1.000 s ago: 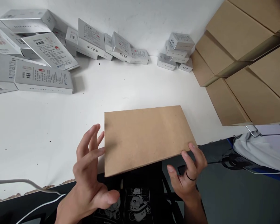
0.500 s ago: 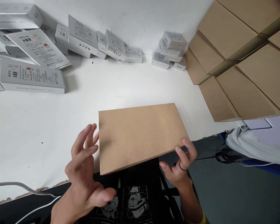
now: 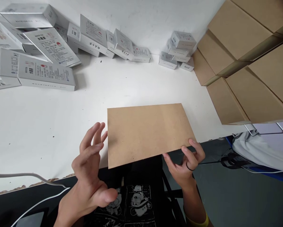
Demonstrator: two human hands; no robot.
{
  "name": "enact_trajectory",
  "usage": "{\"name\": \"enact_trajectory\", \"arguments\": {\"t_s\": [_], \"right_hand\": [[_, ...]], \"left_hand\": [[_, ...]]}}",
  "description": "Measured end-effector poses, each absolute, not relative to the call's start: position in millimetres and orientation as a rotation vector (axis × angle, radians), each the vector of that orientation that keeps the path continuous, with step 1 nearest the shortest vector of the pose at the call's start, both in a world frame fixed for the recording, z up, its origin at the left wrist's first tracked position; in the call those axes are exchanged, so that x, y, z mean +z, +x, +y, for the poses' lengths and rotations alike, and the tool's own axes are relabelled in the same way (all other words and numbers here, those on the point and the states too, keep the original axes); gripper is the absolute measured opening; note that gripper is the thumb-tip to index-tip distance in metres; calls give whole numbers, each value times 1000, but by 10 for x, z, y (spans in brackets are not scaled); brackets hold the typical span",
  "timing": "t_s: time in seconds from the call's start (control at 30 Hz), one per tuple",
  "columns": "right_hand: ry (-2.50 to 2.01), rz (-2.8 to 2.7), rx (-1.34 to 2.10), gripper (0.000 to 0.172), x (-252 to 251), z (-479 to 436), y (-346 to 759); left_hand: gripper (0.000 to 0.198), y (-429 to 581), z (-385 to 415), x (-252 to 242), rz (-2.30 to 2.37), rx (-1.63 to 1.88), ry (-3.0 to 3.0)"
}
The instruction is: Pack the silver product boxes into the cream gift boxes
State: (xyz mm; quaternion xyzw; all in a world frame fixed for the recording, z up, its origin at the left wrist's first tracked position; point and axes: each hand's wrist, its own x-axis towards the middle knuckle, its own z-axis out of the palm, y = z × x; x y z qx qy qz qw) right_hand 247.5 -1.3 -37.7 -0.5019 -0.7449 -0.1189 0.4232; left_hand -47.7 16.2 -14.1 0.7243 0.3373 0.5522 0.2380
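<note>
A flat brown cardboard box [image 3: 148, 132] lies at the front edge of the white table, its near side jutting past that edge. At its near right corner, my right hand [image 3: 185, 162] grips it, with fingertips on the top and the thumb against the front edge. A dark band circles one finger of that hand. My left hand [image 3: 90, 170] is open beside the box's left end, fingers spread and curved, the thumb well away from it. Whether its far fingertips touch the box's side I cannot tell.
Silver-white printed boxes [image 3: 47, 74] are heaped at the back left, and several small ones [image 3: 176, 50] are stacked at the back. Large brown cartons [image 3: 245, 69] stand on the right above a metal wire handle [image 3: 265, 132]. White cables [image 3: 30, 175] cross the table's front left edge.
The view has shifted slightly left, so everything sits farther right. The box's front side has tipped out of sight, and my right thumb has come up against its front edge. My left hand remains spread.
</note>
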Motion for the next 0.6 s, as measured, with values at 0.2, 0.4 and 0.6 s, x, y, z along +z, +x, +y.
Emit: {"name": "enact_trajectory", "arguments": {"t_s": [0.2,0.4,0.6], "right_hand": [[-1258,-1852,-323,66,-408,-6,2493],[-1257,-1826,-379,68,-430,42,2487],[-1191,-1852,-372,73,-425,38,2494]], "left_hand": [[103,-477,151,-141,949,1524,1948],[84,-488,158,-167,912,1495,1994],[103,-494,127,-57,1048,1308,1953]]}}
